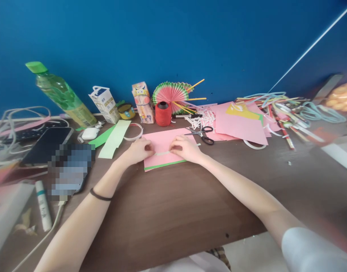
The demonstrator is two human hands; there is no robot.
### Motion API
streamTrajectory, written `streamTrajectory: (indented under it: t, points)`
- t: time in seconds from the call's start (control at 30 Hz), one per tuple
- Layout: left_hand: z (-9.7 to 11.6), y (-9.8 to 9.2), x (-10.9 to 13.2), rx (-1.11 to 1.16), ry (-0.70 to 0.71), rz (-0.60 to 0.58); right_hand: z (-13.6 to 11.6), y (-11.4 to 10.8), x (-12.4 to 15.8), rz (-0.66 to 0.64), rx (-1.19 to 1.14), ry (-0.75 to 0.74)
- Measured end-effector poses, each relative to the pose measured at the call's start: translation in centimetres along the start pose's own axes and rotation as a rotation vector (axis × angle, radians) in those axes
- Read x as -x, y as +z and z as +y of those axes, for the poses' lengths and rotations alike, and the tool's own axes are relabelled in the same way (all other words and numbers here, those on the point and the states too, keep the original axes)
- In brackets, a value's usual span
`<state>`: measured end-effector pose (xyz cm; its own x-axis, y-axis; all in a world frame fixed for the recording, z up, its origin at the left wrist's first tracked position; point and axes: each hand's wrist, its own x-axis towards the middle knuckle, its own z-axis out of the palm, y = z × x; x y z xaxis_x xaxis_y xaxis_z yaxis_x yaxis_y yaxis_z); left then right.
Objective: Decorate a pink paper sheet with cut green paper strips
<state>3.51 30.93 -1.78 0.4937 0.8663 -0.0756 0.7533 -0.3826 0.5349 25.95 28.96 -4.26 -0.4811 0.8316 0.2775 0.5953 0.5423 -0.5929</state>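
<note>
A sheet of pink paper (162, 138) with a green strip (164, 165) along its near edge lies on the table before me. Across it runs a short whitish strip of tape (162, 153). My left hand (140, 149) is closed in a pinch at the strip's left end, over the paper's left side. At the other end, my right hand (185, 148) has its thumb and fingers pinched together on the tape. Black-handled scissors (203, 134) lie just beyond my right hand, their blades at the paper's far right corner. Behind my left hand is a white tape roll (133, 132).
Light green paper (114, 140), a phone (73, 168) and a marker (43, 206) are to the left. A bottle (64, 96), cartons, a red spool (163, 114) and a paper fan (171, 94) stand along the blue wall. More pink paper (241, 128) lies right.
</note>
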Motion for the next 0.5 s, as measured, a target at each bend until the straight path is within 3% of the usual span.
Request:
streamTrajectory:
  t: [0.5]
  points:
    - [0.31,-0.9,0.2,0.103,-0.014,-0.071,0.03,0.57,-0.07,0.035,0.007,0.006]
